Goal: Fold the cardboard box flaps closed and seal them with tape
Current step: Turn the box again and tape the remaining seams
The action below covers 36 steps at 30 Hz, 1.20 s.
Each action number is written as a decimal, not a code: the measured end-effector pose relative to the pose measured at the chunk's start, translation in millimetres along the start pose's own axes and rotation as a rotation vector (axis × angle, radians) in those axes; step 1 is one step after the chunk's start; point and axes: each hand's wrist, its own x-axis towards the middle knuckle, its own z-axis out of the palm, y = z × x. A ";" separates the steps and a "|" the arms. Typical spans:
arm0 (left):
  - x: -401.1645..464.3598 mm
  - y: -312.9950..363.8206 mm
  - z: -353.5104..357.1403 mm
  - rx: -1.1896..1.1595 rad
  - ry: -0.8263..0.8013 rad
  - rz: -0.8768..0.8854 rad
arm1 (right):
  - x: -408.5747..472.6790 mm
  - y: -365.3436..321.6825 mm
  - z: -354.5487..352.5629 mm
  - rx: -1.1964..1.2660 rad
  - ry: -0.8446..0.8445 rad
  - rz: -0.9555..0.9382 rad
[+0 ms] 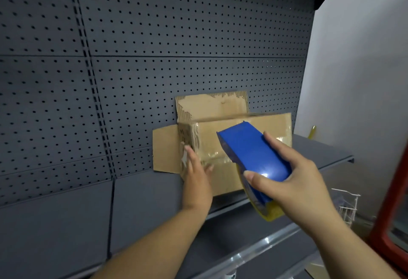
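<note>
My right hand [293, 181] grips the blue tape dispenser [254, 152] against the front of the cardboard box [227, 181], which sits on the grey shelf [320, 152] against the pegboard [154, 35]. My left hand [196, 175] lies flat, fingers straight, pressing the box's left corner beside an open flap [164, 150].

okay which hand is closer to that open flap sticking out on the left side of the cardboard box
Left. The left hand lies flat on the cardboard box right beside the side flap, fingertips at its fold. The right hand is farther right, gripping the blue tape dispenser over the box front.
</note>
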 end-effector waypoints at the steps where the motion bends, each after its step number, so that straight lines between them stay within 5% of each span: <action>1: -7.9 0.3 5.7 -0.015 0.001 0.006 | 2.2 3.4 -0.2 0.019 0.000 -0.008; 7: -37.3 -2.2 33.7 -0.070 0.009 0.069 | 25.6 25.0 -9.8 0.114 -0.002 -0.032; 16: -30.9 16.0 42.4 -0.204 0.064 -0.199 | 64.1 53.2 -44.1 0.199 -0.078 -0.033; 22: -31.9 19.4 51.9 -0.127 0.145 -0.228 | 83.0 69.6 -73.4 0.239 -0.149 -0.054; 26: -23.1 38.3 53.4 0.170 0.329 -0.244 | 102.4 82.2 -94.5 0.251 -0.189 -0.077; 30: 13.7 105.4 55.0 0.481 0.415 0.086 | 129.4 97.5 -117.1 0.196 -0.180 -0.112; 36: 69.9 175.8 90.9 0.789 0.054 0.247 | 185.0 114.6 -163.7 -0.005 -0.080 -0.182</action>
